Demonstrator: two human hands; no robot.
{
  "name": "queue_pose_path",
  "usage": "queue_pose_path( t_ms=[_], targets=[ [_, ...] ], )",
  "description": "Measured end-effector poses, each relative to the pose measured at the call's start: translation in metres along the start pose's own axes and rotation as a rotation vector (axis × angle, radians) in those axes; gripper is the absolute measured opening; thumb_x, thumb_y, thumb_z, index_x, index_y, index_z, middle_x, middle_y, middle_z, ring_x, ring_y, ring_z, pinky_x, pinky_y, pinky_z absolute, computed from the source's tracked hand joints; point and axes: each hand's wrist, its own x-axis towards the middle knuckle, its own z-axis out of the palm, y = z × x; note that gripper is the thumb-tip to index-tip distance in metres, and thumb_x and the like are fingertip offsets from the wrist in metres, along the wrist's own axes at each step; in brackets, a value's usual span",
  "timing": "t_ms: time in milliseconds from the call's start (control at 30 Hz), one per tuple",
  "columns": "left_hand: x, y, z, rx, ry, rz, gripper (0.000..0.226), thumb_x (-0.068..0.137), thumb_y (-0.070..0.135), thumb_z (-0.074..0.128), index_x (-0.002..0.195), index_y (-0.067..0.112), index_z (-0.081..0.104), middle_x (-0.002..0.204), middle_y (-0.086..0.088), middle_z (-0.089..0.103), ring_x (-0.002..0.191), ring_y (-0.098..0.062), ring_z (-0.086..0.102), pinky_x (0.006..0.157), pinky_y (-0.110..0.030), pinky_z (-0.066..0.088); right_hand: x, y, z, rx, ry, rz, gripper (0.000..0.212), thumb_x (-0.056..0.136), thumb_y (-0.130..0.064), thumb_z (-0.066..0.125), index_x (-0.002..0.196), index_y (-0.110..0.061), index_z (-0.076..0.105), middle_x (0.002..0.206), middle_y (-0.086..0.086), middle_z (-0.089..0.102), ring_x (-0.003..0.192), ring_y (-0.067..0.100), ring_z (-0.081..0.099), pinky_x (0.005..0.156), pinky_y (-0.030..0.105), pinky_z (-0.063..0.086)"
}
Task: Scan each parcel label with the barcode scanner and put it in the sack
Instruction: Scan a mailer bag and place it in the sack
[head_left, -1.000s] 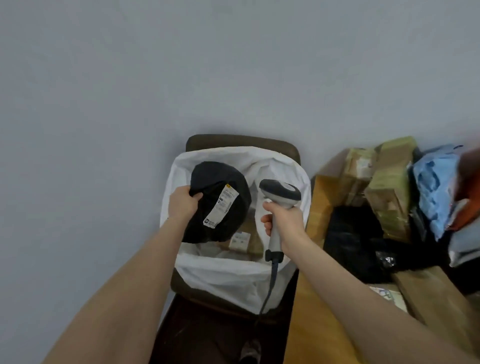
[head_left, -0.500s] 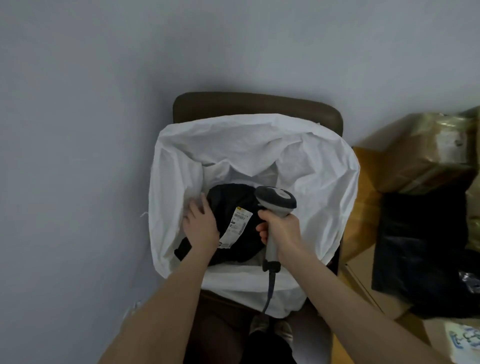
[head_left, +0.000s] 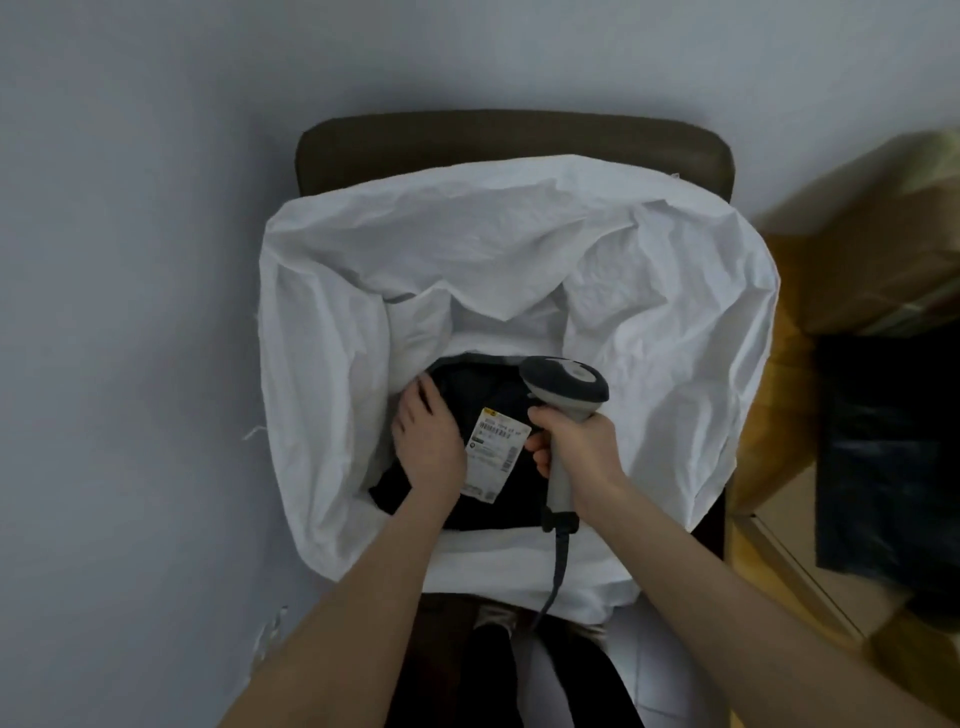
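- Parcel (head_left: 511, 499): black soft poly mailer, lying inside the mouth of the sack (head_left: 649, 322), toward the 6 o'clock side of the opening, label face up.
- Label (head_left: 493, 452): white slip with barcodes and a yellow corner, on top of the parcel near its centre, uncovered.
- Handling, judged: light and limp. The film looks slick and likely to sag or fold, so there is no stiff edge to lever on. It is not fragile to the eye, though the contents are unknown.
- Hold points, judged: best pinched at a side edge or corner, clear of the label, or pressed flat from above so it slides down the sack wall.
- Left grip (head_left: 428, 441): lies on the parcel's 9 o'clock side, fingers spread and fairly straight toward 12 o'clock, touching the film. No curl round an edge shows. The label sits just beside it at 3 o'clock.
- Right grip (head_left: 576, 452): wrapped round the handle of the barcode scanner (head_left: 566, 387), at the parcel's 3 o'clock edge, just beside the label. The scanner head is over the parcel's 1 o'clock corner.
- Scanner cable (head_left: 558, 571): runs off toward 6 o'clock over the sack rim.
- Sack: white woven, mouth folded open, set on a dark chair (head_left: 514, 137) whose back shows at 12 o'clock.
- Cartons (head_left: 857, 260) and a black bag (head_left: 893, 452): at 3 o'clock, well apart from the sack mouth.
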Motion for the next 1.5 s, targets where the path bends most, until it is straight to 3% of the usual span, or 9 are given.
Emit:
queue_pose_path(
  t_ms=[67,133,233,500,633,700,1100,1333,1500],
  targets=[
    [-0.017,0.012,-0.001,0.112,0.009,0.296,0.071,0.077,0.015,0.065,0.144,0.011,0.041,0.141,-0.020,0.046,0.124,-0.034,0.050,0.097,-0.048,0.046,0.000,0.004,0.004,0.001,0.009,0.013,0.010,0.083,-0.010,0.068,0.077,-0.002,0.065,0.054,0.008,0.061,0.045,0.016,0.051,0.049,0.029,0.044],
    [-0.024,0.017,0.012,0.225,-0.195,0.458,0.085,0.083,0.021,0.065,0.152,0.027,0.018,0.158,-0.017,0.015,0.143,-0.034,0.021,0.111,-0.056,0.027,0.000,0.007,0.007,-0.001,0.023,0.012,0.012,0.080,-0.010,0.069,0.074,-0.001,0.066,0.057,0.012,0.061,0.046,0.018,0.051,0.051,0.030,0.044],
    [-0.008,0.008,0.037,0.303,-0.585,0.360,0.105,0.081,0.029,0.072,0.150,0.041,-0.006,0.157,-0.010,-0.021,0.146,-0.034,-0.013,0.111,-0.067,0.008,0.009,0.010,0.009,-0.004,0.034,-0.019,0.011,0.082,-0.010,0.069,0.078,0.000,0.066,0.060,0.014,0.061,0.045,0.018,0.051,0.049,0.029,0.044],
    [0.018,-0.012,0.050,0.287,-0.705,0.245,0.105,0.081,0.037,0.072,0.151,0.039,-0.005,0.158,-0.013,-0.014,0.146,-0.037,-0.002,0.109,-0.064,0.021,0.014,0.024,0.003,-0.026,0.042,-0.023,0.011,0.083,-0.013,0.069,0.079,-0.004,0.066,0.056,0.009,0.063,0.044,0.014,0.052,0.047,0.026,0.044],
    [0.012,0.001,0.007,0.250,-0.493,0.297,0.076,0.089,0.023,0.059,0.152,0.021,0.015,0.151,-0.016,0.022,0.132,-0.033,0.034,0.101,-0.047,0.041,-0.017,0.013,-0.001,-0.012,0.049,-0.026,0.012,0.083,-0.013,0.069,0.078,-0.004,0.065,0.057,0.009,0.063,0.046,0.015,0.052,0.048,0.027,0.044],
    [0.011,0.011,-0.021,0.214,-0.417,0.326,0.068,0.090,0.021,0.057,0.148,0.015,0.023,0.146,-0.015,0.028,0.126,-0.031,0.040,0.094,-0.041,0.043,-0.038,0.004,-0.008,-0.006,0.059,-0.044,0.011,0.084,-0.013,0.068,0.080,-0.004,0.065,0.056,0.008,0.063,0.046,0.014,0.052,0.047,0.026,0.044],
    [-0.038,0.134,-0.181,0.139,-0.115,0.467,0.054,0.088,0.014,0.057,0.138,0.013,0.036,0.136,-0.011,0.038,0.119,-0.028,0.045,0.087,-0.036,0.045,-0.164,-0.052,-0.097,0.158,0.141,-0.205,0.006,0.086,-0.010,0.066,0.083,-0.005,0.064,0.055,0.009,0.061,0.044,0.015,0.051,0.048,0.025,0.046],
    [-0.146,0.213,-0.222,0.150,-0.026,0.452,0.059,0.090,0.020,0.058,0.142,0.015,0.031,0.144,-0.010,0.031,0.125,-0.029,0.041,0.090,-0.036,0.043,-0.226,-0.030,-0.200,0.285,0.014,-0.233,0.012,0.086,-0.011,0.067,0.087,0.000,0.063,0.049,0.008,0.057,0.045,0.018,0.049,0.052,0.030,0.045],
    [-0.223,0.263,-0.229,0.123,-0.004,0.463,0.061,0.089,0.021,0.062,0.142,0.015,0.032,0.143,-0.012,0.032,0.125,-0.030,0.042,0.091,-0.038,0.044,-0.271,-0.010,-0.281,0.303,0.011,-0.248,0.013,0.087,-0.006,0.064,0.076,-0.004,0.057,0.051,0.009,0.054,0.041,0.016,0.045,0.041,0.023,0.039]
  ],
)
